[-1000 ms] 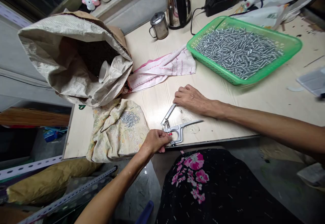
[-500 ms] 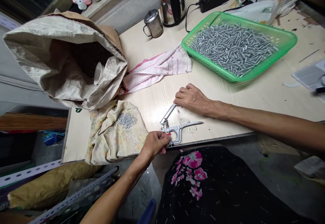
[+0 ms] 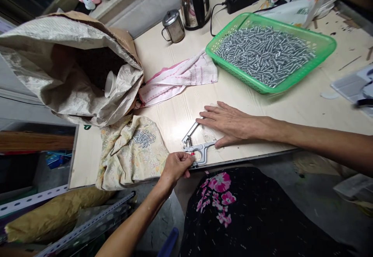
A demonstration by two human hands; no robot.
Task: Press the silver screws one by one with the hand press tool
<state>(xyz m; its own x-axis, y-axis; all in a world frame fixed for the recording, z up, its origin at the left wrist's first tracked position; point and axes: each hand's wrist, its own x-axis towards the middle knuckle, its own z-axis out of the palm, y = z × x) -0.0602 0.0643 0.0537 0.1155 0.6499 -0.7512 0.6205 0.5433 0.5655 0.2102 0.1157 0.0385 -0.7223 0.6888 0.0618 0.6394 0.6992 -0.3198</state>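
Grey pliers (image 3: 201,148) with a coil spring between their arms lie at the table's front edge, handles spread towards the right. My left hand (image 3: 177,167) is closed in a pinch at their lower end, beside a small red part. Whatever sits between its fingertips is too hidden to make out. Over the handles my right hand (image 3: 230,123) is stretched flat, fingers apart. Its fingertips touch the upper handle and its thumb meets the lower one. Left of the pliers, a small heap of short silver metal pieces (image 3: 142,138) rests on a crumpled yellowish floral cloth (image 3: 157,160).
A green basket (image 3: 264,90) full of similar silver pieces stands at the back right. On the left is a large open sack (image 3: 37,39) with a white cup (image 3: 110,84) inside. Behind are a pink-white towel (image 3: 186,74), a lidded metal mug (image 3: 174,28) and a kettle (image 3: 194,2).
My right hand has opened from a curled grip near the upper handle and spread its fingers, bringing the thumb down to the lower handle. My left hand stays pinched at the pliers.
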